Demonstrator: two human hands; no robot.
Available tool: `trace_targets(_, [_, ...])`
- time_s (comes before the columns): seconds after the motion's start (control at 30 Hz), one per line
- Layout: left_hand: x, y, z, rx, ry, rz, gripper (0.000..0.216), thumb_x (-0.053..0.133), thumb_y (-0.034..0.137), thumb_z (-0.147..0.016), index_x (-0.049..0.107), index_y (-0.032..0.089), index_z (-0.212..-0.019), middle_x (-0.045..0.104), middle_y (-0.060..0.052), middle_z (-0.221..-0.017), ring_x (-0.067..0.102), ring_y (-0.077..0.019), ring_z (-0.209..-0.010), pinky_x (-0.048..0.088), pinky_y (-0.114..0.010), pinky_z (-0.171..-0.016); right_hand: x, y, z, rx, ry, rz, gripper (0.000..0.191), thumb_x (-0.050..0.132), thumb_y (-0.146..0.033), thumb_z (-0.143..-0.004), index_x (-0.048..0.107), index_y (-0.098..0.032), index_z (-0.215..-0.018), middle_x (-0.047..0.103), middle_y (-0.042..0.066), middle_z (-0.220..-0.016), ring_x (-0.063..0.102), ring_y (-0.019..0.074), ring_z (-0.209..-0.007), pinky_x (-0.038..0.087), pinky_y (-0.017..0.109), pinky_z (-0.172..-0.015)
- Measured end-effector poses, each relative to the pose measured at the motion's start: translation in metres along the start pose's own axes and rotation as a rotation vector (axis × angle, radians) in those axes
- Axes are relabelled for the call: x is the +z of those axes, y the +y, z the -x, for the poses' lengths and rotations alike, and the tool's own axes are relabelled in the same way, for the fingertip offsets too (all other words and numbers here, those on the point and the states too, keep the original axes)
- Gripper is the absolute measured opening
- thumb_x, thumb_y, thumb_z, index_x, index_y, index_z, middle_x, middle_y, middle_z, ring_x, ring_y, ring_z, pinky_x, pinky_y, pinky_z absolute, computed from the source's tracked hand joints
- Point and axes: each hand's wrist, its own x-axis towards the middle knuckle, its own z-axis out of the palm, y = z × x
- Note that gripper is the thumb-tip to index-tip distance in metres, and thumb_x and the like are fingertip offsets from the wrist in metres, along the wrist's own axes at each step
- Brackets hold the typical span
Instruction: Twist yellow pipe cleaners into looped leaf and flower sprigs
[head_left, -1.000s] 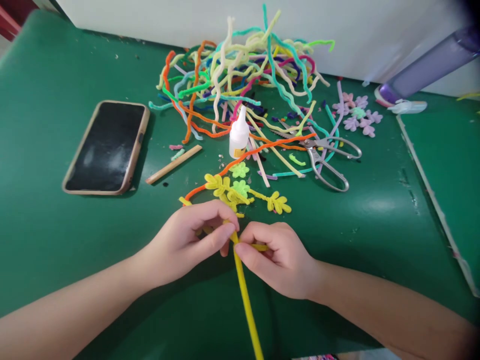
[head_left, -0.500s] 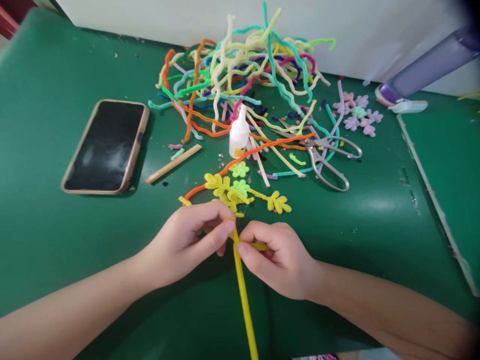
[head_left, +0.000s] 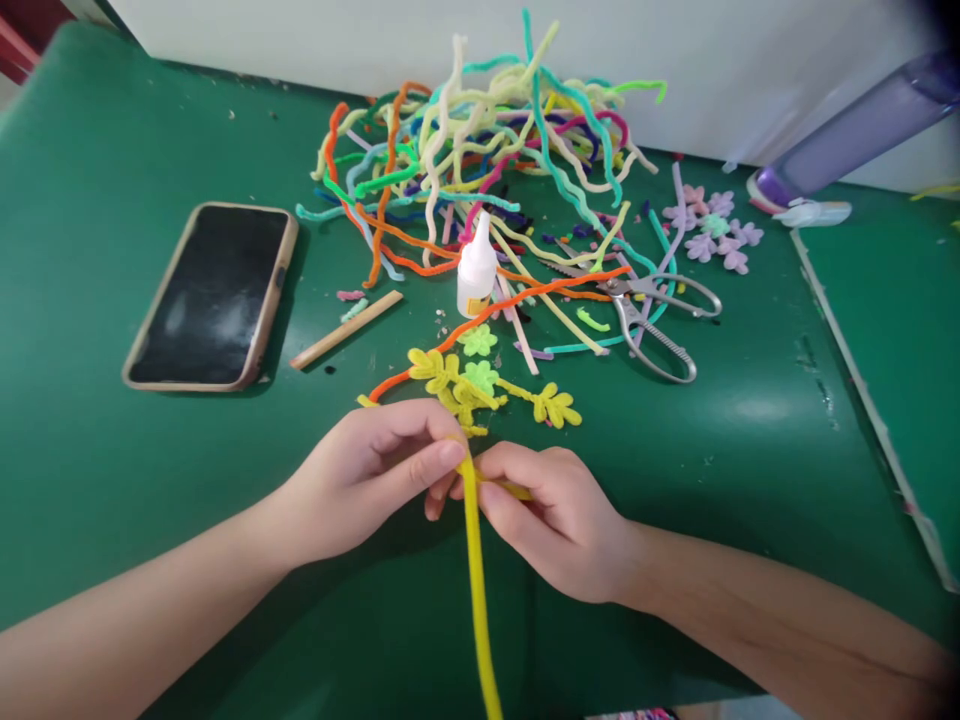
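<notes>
A yellow pipe cleaner (head_left: 478,590) is pinched between both hands, its long free end hanging down toward the near edge. My left hand (head_left: 382,475) is closed on its upper part, thumb against the fingers. Close by on the right, my right hand (head_left: 551,515) grips a shorter yellow piece that sticks out sideways between thumb and forefinger. How the pieces join is partly hidden by the fingertips. Just beyond the hands lie yellow leaf shapes (head_left: 556,404) and green flower shapes (head_left: 480,340), made of bent pipe cleaner.
A glue bottle (head_left: 477,275) stands beside metal scissors (head_left: 652,310) and a big tangle of coloured pipe cleaners (head_left: 487,130). At left are a phone (head_left: 214,295) and a wooden stick (head_left: 346,330). Purple flowers (head_left: 703,246) and a purple bottle (head_left: 855,130) are at right.
The yellow pipe cleaner's hanging end has swung slightly left. Its upper part now passes in front of the shorter piece, and both hands have shifted only a little.
</notes>
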Motion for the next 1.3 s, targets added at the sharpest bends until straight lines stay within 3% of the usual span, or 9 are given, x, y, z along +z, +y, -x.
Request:
trace_targets(0.2, [0.0058, 0.0042, 0.0023, -0.027, 0.062, 0.062, 0.015, 0.056, 0.024, -0.089, 0.062, 0.014, -0.078, 0.055, 0.006, -0.065, 0.052, -0.0043, -0.055, 0.048, -0.011, -0.054, -0.002, -0.0009, -0.0024, -0.044, -0.013, -0.05, 0.024, 0.04, -0.021, -0.095, 0.062, -0.014, -0.088, 0.056, -0.001, -0.071, 0.046, 0.007, -0.058, 0.038, 0.02, -0.054])
trace_targets(0.37, [-0.0009, -0.002, -0.0006, 0.021, -0.055, -0.041, 0.018, 0.052, 0.024, -0.092, 0.061, 0.014, -0.081, 0.055, 0.003, -0.066, 0.054, -0.0048, -0.056, 0.049, -0.012, -0.054, -0.0017, -0.0006, -0.0024, 0.062, -0.007, -0.15, 0.017, 0.044, -0.021, -0.093, 0.06, -0.014, -0.089, 0.048, -0.004, -0.063, 0.036, 0.0044, -0.048, 0.03, 0.018, -0.044])
trace_targets(0.6, [0.0054, -0.004, 0.0028, 0.025, 0.022, -0.068, 0.019, 0.055, 0.025, -0.091, 0.061, 0.015, -0.076, 0.055, 0.004, -0.064, 0.053, -0.0038, -0.054, 0.046, -0.01, -0.053, -0.0021, -0.002, -0.0029, 0.12, 0.02, -0.264, 0.015, 0.052, -0.019, -0.087, 0.056, -0.014, -0.074, 0.037, -0.008, -0.052, 0.029, 0.0028, -0.044, 0.026, 0.015, -0.038])
trace_targets(0.87, [0.0056, -0.0024, 0.0041, 0.006, 0.063, -0.163, 0.019, 0.054, 0.026, -0.09, 0.058, 0.016, -0.074, 0.054, 0.004, -0.063, 0.054, -0.0048, -0.053, 0.044, -0.013, -0.051, -0.0011, 0.0011, -0.0024, 0.144, 0.033, -0.254, 0.021, 0.057, -0.031, -0.089, 0.059, -0.014, -0.077, 0.04, -0.008, -0.052, 0.03, 0.002, -0.044, 0.024, 0.013, -0.038])
trace_targets(1.3, [0.0046, 0.0013, 0.0045, -0.038, 0.042, -0.224, 0.027, 0.05, 0.033, -0.091, 0.052, 0.015, -0.071, 0.052, 0.003, -0.06, 0.049, -0.0087, -0.054, 0.039, -0.02, -0.051, 0.0014, 0.0035, -0.0032, 0.04, 0.103, -0.148, 0.016, 0.06, -0.027, -0.087, 0.063, -0.015, -0.078, 0.043, -0.007, -0.053, 0.033, 0.0031, -0.047, 0.028, 0.015, -0.041])
